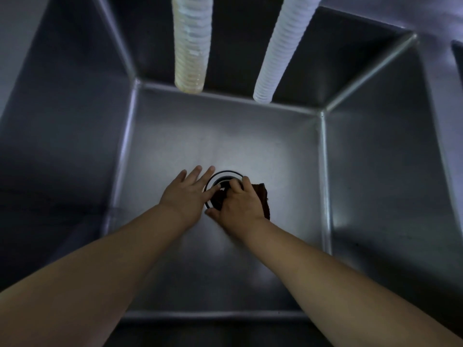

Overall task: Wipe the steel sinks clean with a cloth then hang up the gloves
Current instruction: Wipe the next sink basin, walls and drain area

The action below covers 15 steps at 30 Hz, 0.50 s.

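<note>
I look straight down into a deep steel sink [225, 136]. A round drain [226, 175] with a steel ring sits in the middle of its floor. My right hand [238, 201] grips a dark brown cloth [263, 199] and presses it on the drain's near right side, fingers curled over it. My left hand [189, 191] lies flat on the sink floor just left of the drain, fingers straight and spread, its thumb touching the ring. No gloves are in view.
Two white ribbed hoses hang down into the sink from above, one yellowed [191, 43] at the left, one [279, 51] at the right. Steel walls enclose the basin on all sides. A second basin's edge [457, 53] shows at far right.
</note>
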### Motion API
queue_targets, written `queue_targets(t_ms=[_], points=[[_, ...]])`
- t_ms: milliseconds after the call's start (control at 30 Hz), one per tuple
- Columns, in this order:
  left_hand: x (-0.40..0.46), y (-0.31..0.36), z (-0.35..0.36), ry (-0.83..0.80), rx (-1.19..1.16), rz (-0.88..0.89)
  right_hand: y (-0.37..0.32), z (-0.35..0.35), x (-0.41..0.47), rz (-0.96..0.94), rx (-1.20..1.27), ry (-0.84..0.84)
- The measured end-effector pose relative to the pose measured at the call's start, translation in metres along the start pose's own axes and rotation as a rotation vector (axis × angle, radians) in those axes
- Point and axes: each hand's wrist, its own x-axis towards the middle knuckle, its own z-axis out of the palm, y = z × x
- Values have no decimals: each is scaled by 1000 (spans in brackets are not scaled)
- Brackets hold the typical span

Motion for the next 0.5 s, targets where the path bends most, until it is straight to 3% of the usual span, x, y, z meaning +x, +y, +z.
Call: queue_targets(t_ms=[167, 267, 433, 500], points=[[-1, 1, 1, 3, -3, -4, 1, -1, 3, 9, 39, -4], [0, 1, 2, 1, -22, -8, 10, 0, 3, 87, 210, -13], [-2, 1, 6, 32, -23, -3, -2, 16, -23, 358, 570, 318], [-2, 0, 6, 28, -59, -4, -11, 25, -43, 334, 519, 452]])
